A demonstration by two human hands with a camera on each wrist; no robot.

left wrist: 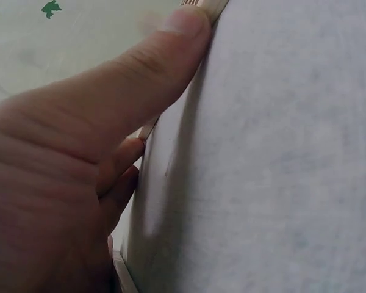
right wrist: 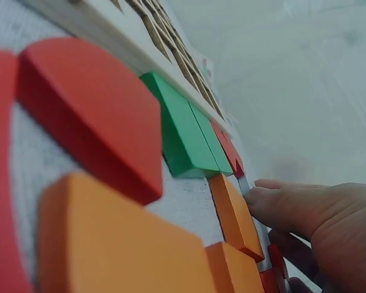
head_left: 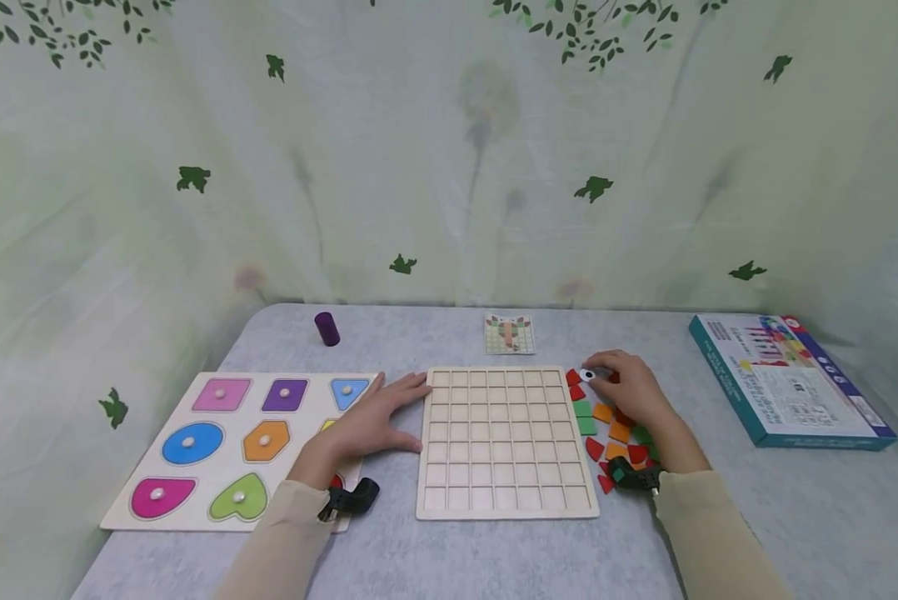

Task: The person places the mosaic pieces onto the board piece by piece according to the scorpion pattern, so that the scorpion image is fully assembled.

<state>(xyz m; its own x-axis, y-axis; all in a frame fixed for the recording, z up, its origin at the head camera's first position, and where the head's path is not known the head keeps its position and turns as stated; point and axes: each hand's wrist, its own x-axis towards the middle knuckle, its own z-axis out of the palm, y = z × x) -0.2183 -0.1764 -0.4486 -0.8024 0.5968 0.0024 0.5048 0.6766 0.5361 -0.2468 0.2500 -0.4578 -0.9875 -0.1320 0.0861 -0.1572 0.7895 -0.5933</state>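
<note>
My left hand [head_left: 370, 425] lies with fingers spread at the left edge of a pale wooden grid board [head_left: 507, 527], whose square cells are bare. In the left wrist view its thumb [left wrist: 183, 30] touches the board's edge. Beyond the board's upper right corner, my right hand [head_left: 632, 392] pinches a round white eye piece [head_left: 587, 376] with a black dot between thumb and index finger. The right wrist view shows that hand [right wrist: 348, 226] low over the pieces. Below it lie green squares [head_left: 586, 418], orange squares [head_left: 618, 432] and red rounded-corner pieces [head_left: 595, 449].
A white shape puzzle [head_left: 187, 454] with knobbed pieces lies left, partly under my left arm. Behind the board are a small pattern card [head_left: 510, 335] and a dark purple cylinder [head_left: 327, 329]. A teal-edged box [head_left: 794, 379] lies at right. A printed curtain [head_left: 449, 167] hangs behind the table.
</note>
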